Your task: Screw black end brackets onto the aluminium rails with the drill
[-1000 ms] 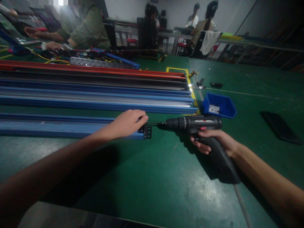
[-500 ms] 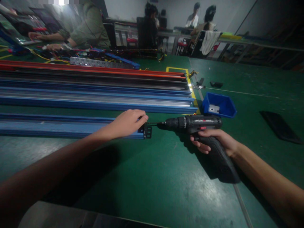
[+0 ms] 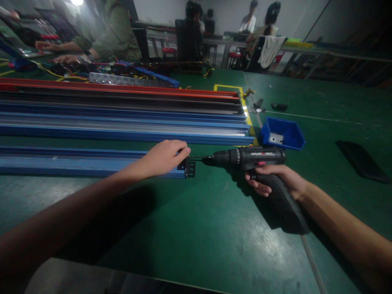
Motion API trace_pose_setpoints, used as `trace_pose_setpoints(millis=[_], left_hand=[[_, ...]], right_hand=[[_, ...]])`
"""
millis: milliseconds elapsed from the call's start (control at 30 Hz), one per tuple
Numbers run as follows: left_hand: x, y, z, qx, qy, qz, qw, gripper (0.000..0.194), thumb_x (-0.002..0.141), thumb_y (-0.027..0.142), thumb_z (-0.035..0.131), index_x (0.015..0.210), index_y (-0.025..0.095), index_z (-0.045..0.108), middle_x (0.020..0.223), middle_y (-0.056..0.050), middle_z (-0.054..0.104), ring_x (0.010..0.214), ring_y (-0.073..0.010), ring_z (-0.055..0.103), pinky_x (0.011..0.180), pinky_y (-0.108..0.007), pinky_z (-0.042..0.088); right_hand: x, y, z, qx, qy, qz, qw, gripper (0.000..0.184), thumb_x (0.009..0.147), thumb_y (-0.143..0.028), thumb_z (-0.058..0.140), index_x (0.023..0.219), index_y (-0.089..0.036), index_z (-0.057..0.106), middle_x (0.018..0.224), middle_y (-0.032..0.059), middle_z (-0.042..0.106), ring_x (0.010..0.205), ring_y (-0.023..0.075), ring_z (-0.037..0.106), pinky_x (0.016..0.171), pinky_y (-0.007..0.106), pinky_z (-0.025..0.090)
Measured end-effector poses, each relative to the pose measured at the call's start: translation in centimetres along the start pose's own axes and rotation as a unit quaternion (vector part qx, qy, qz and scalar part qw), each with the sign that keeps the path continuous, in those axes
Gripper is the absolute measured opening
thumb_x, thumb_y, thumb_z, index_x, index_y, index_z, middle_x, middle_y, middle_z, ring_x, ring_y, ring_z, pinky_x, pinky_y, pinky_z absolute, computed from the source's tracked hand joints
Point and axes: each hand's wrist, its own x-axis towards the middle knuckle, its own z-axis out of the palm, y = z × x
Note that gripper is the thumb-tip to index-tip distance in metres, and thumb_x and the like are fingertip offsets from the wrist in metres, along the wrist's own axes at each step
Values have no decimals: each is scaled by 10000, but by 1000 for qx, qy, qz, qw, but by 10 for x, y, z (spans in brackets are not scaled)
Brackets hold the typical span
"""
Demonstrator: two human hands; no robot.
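Observation:
My right hand [image 3: 275, 177] is wrapped round the grip of a black cordless drill [image 3: 261, 158], which lies level and points left. Its long thin bit [image 3: 200, 158] reaches to the end of a blue aluminium rail [image 3: 92, 163]. A small black slotted bracket [image 3: 191, 169] sits at that rail end. Over the end of the rail, my left hand [image 3: 165, 157] is closed, thumb and fingers pinched on the bracket's upper part beside the bit tip. The spot where the bit meets the bracket is partly hidden by my fingers.
Behind lie several long rails, blue, black and orange [image 3: 183, 92]. A blue bin [image 3: 283, 132] holding a metal plate stands behind the drill. To the right rests a flat black object [image 3: 363, 161]. A co-worker's arms [image 3: 113, 41] are over wiring at the back left.

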Motion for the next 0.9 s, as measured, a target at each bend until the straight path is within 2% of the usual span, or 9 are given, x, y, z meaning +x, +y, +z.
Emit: trace_pose_setpoints(millis=[900], left_hand=[[0,1,-1,-6,-9,-12,1000,418,1027,433,367,878,184,668,905,-49,702,844,-208,626,754,-316,400]], right_hand=[[0,1,1,13,0,1,1000,258,908,-268,667,1003,-39,739,783,76,668,518,71,569,545,201,541]])
